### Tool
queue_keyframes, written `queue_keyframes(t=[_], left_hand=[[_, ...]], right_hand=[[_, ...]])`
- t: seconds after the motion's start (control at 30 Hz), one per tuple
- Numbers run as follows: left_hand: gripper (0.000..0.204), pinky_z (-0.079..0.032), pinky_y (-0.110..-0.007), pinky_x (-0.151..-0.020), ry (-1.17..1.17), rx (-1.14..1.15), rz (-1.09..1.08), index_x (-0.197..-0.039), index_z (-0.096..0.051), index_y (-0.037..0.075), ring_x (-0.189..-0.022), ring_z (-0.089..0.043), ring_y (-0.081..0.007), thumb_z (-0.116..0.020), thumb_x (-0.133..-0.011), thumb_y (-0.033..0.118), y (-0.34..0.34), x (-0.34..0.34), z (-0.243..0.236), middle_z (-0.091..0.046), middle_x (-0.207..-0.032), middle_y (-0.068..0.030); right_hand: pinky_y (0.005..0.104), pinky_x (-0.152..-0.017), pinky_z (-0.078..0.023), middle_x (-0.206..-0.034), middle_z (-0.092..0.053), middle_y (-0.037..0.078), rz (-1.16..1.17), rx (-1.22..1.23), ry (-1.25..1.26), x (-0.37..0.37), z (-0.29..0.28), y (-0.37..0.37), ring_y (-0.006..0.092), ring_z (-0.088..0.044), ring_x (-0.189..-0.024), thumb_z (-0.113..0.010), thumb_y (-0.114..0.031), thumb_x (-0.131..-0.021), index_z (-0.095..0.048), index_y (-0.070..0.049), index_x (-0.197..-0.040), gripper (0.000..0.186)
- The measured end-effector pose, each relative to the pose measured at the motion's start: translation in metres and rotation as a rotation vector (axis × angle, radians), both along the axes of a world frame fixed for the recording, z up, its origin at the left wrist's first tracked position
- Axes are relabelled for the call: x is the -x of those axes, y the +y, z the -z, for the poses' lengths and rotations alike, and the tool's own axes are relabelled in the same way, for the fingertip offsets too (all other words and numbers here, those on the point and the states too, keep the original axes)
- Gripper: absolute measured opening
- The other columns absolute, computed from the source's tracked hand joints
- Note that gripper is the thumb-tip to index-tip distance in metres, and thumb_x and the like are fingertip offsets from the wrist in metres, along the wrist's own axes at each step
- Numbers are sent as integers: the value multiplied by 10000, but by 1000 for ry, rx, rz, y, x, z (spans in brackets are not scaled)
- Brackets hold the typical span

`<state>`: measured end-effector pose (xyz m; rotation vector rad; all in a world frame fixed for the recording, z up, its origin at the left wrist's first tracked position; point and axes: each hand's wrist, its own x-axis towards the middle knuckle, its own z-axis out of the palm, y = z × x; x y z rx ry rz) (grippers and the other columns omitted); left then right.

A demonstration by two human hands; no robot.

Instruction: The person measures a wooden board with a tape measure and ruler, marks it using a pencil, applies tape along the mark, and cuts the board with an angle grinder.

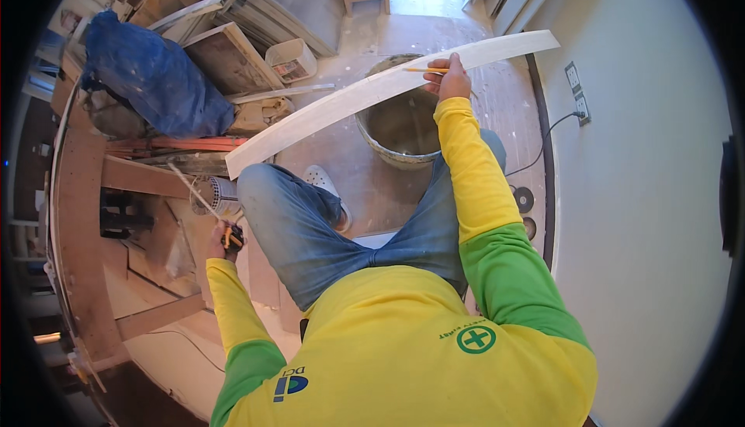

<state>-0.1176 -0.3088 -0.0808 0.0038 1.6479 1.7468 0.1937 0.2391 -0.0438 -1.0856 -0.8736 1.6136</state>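
My left hand (217, 242), low at the left beside my knee, is closed round a black and yellow tape measure (232, 238). A length of its blade (192, 189) sticks out up and to the left. Between the fingers of my right hand (454, 81) is a yellow pencil (427, 70), lying over the face of a long pale board (334, 109). The board runs from near my left knee to the wall at the right, above a large round bucket (378, 150). Whether my right hand also touches the board I cannot tell.
A blue plastic bag (147, 78), stacked panels (299, 8) and a white tub (291, 60) stand at the far left. A wooden frame (77, 233) is on my left. At the right, a cord (545, 136) hangs from a wall outlet (578, 93) above two dark discs (524, 200).
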Motion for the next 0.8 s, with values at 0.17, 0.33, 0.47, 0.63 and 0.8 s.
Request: queue_keyframes(t=[0.17, 0.33, 0.47, 0.63, 0.8], left_hand=[[255, -545, -427, -615, 34, -266, 15, -1017, -571, 119, -886, -619, -232, -553, -957, 366, 46, 2, -54, -605, -924, -46], [289, -548, -423, -605, 106, -385, 105, -1025, -569, 99, -921, -613, -251, -537, -966, 380, 99, -27, -103, -599, -945, -59], [284, -577, -415, -626, 67, -379, 196, -1001, -579, 78, -920, -620, -240, -540, -968, 358, 142, -62, -121, -607, -944, -69], [303, -590, -390, -630, 28, -259, 354, -978, -603, 95, -836, -657, -202, -572, -946, 394, 206, -118, -114, -648, -890, -75], [290, -570, -391, -670, -6, -110, 444, -977, -595, 58, -810, -643, -179, -586, -945, 346, 246, -161, -66, -629, -884, -85]], right_hand=[[278, -494, -530, -841, -688, 141, -66, 17, 60, -14, 3, -14, 187, -653, -623, -333, -448, -998, -619, 13, -950, 544], [323, -562, -538, -808, -683, 145, -120, 69, 101, -34, -4, -42, 219, -636, -597, -327, -437, -1004, -595, -20, -953, 499], [315, -503, -508, -735, -652, 132, -174, 88, 164, -43, -8, -58, 221, -609, -539, -380, -417, -993, -589, -6, -951, 462], [329, -520, -494, -646, -633, 97, -735, -41, -107, -19, -12, -119, 190, -549, -456, -581, -426, -891, -663, -60, -949, 380], [286, -648, -523, -829, -688, 78, -892, -359, -229, -4, -2, -184, 136, -629, -669, -652, -451, -848, -684, -77, -1061, 432]])
